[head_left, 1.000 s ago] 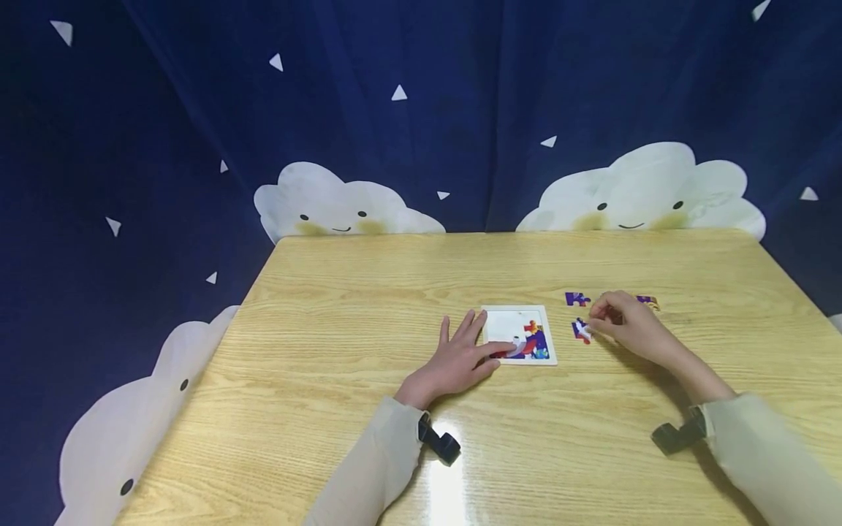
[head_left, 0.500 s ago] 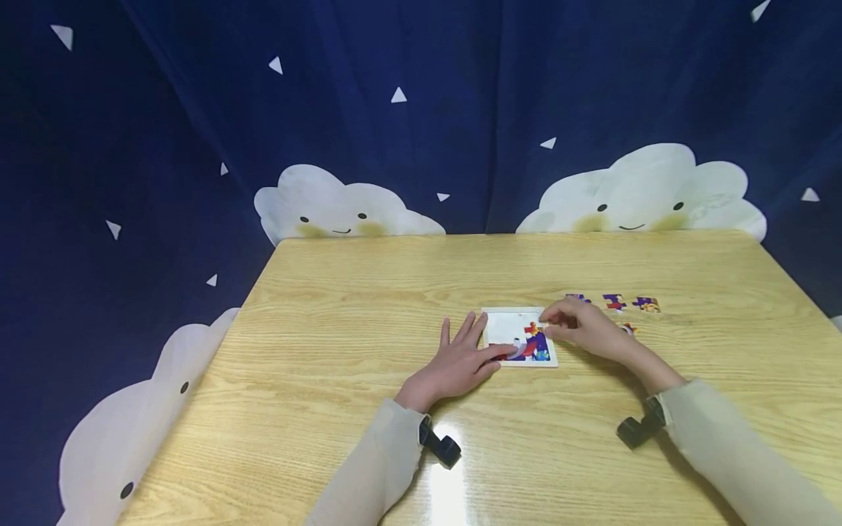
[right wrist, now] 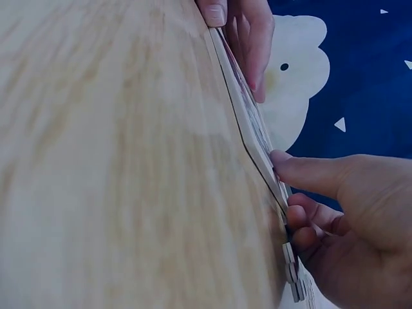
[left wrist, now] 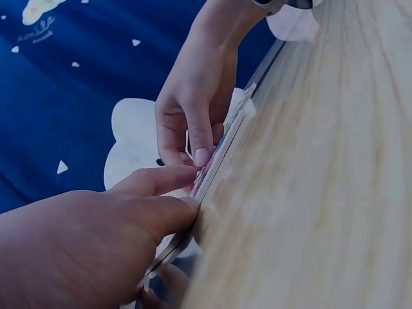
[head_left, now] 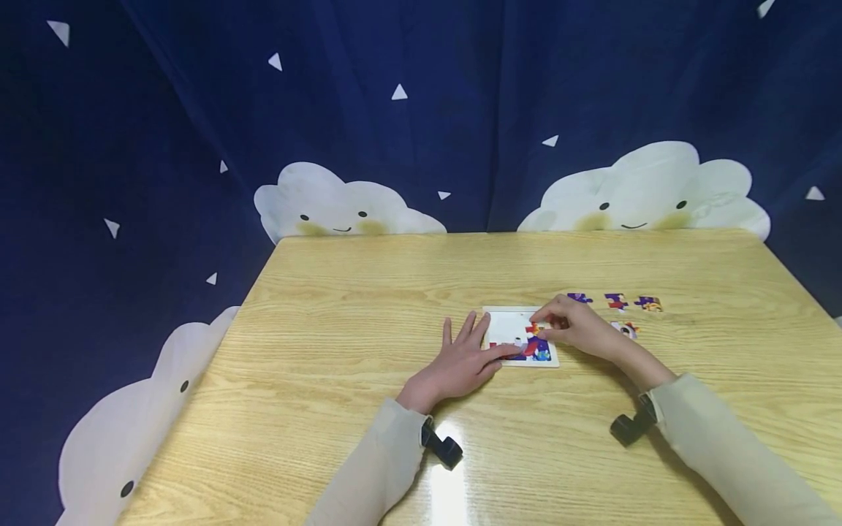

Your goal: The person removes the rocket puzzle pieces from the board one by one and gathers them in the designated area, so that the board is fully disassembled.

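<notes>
1. Two hands are in my head view. I have the left hand (head_left: 457, 365) on the left side of a shallow white tray (head_left: 506, 325), just right of the frame's centre; its fingers are spread and straight, the index finger laid across the tray's near part.
2. I see the right hand (head_left: 579, 329) over the tray's right part, fingers bent, thumb and index pinching a small puzzle piece (head_left: 539, 327) that they mostly hide; I can't make out its print.
3. The tray lies flat on the wooden desk (head_left: 342, 321). Fitted pieces (head_left: 541, 354) in purple, red and blue run along its lower part and up the right; its white base shows at upper left.
4. Right of the tray I count four loose pieces: a purple piece (head_left: 579, 297), a purple-and-red piece (head_left: 616, 301) and a purple-and-orange piece (head_left: 650, 303) in a row, with a white piece (head_left: 624, 330) below, beside the right wrist.
5. Both wrist views give me the tray nearly edge-on.
6. A dark blue curtain (head_left: 421, 44) with smiling clouds (head_left: 349, 201) fills the upper frame.
</notes>
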The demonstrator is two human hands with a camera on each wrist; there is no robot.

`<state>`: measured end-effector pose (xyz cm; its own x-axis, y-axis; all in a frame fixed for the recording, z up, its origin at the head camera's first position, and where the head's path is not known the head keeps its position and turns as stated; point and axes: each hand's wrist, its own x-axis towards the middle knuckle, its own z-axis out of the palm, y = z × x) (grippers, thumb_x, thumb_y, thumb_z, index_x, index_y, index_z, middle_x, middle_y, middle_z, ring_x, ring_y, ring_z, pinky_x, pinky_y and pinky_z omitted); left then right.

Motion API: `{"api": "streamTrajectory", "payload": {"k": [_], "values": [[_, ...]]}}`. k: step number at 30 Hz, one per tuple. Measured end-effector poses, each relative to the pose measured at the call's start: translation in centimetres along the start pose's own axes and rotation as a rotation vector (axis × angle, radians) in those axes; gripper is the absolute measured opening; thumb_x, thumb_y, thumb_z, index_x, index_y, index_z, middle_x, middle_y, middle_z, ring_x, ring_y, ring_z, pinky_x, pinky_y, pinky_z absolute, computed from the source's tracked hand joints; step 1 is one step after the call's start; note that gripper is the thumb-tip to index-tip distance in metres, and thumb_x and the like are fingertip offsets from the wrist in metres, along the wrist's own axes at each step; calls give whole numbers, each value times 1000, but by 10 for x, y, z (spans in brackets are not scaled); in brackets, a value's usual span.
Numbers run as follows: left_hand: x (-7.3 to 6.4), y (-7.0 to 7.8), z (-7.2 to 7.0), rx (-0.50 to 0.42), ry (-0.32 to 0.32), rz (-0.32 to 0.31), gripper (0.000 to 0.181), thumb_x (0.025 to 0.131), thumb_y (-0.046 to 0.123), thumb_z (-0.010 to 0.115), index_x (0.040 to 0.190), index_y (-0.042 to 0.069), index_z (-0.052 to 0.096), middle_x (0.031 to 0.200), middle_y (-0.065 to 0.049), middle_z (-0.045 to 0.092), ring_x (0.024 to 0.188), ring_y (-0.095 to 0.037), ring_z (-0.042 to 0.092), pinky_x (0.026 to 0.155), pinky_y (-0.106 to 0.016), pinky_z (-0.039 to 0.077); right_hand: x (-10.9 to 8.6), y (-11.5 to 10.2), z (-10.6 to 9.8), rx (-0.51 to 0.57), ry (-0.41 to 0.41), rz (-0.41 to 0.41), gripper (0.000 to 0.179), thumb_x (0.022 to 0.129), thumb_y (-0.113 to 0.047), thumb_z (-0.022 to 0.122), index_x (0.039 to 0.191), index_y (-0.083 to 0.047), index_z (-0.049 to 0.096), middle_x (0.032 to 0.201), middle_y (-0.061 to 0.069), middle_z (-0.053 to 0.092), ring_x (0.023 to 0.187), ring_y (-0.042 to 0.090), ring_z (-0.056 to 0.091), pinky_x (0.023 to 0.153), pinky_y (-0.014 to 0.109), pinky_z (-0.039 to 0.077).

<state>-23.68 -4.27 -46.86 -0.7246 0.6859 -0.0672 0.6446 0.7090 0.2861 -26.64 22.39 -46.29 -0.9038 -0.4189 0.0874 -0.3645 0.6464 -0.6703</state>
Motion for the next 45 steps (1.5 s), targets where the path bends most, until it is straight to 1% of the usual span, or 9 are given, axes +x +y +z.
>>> {"api": "streamTrajectory", "payload": {"k": [4,7,11,14,17,22,29,38,45], "values": [[0,3,1,7,-22,-9,43,107,39,30,147,54,30,165,-17,4,153,-40,-2,115,-72,2,0,-2,0,7,-2,-2,22,87,-10,72,108,-5,71,89,7,58,76,7,45,66,19,41],[1,4,2,11,-37,-17,43,106,42,29,146,58,25,165,-18,1,152,-41,-4,115,-72,0,1,-2,1,9,-11,6,22,87,-9,72,108,-4,71,90,7,58,76,7,46,66,19,42],[1,7,3,12,-45,-16,44,105,46,29,147,58,21,165,-21,-1,151,-44,-6,114,-73,-1,1,-2,1,8,-23,7,22,87,-7,71,109,-4,69,91,7,59,77,6,46,67,19,42],[1,11,2,31,-49,-18,44,106,45,30,148,57,23,164,-22,-1,151,-45,-7,113,-74,-1,2,-3,1,6,-24,0,23,87,-6,71,109,-3,68,90,7,58,76,6,45,66,19,41],[1,14,2,68,-40,-32,44,106,43,31,147,56,25,164,-23,2,151,-46,-3,113,-75,3,2,-5,0,14,-37,4,23,87,-5,71,109,-2,66,89,8,57,75,7,44,65,20,40],[2,18,2,112,-21,-57,43,106,43,31,146,56,28,164,-22,8,151,-46,2,112,-75,10,5,-8,-2,25,-82,55,23,89,-5,68,111,-1,65,92,9,54,80,12,44,68,20,40],[4,18,5,122,-13,-75,43,106,42,31,146,58,27,164,-21,9,152,-44,3,112,-74,11,6,-8,-3,47,-116,90,23,90,-3,66,113,1,62,95,9,52,82,16,43,68,21,40],[4,19,5,122,-11,-75,43,106,41,31,146,57,28,164,-21,10,151,-46,4,111,-76,12,7,-9,-2,49,-122,85,22,90,-3,66,111,0,61,96,10,52,85,16,44,70,20,40],[4,19,6,126,-3,-82,43,106,40,31,146,57,28,164,-21,11,151,-45,5,111,-76,13,7,-6,-3,104,-120,71,23,89,-3,67,110,1,59,94,10,51,82,13,44,69,20,40]]}}
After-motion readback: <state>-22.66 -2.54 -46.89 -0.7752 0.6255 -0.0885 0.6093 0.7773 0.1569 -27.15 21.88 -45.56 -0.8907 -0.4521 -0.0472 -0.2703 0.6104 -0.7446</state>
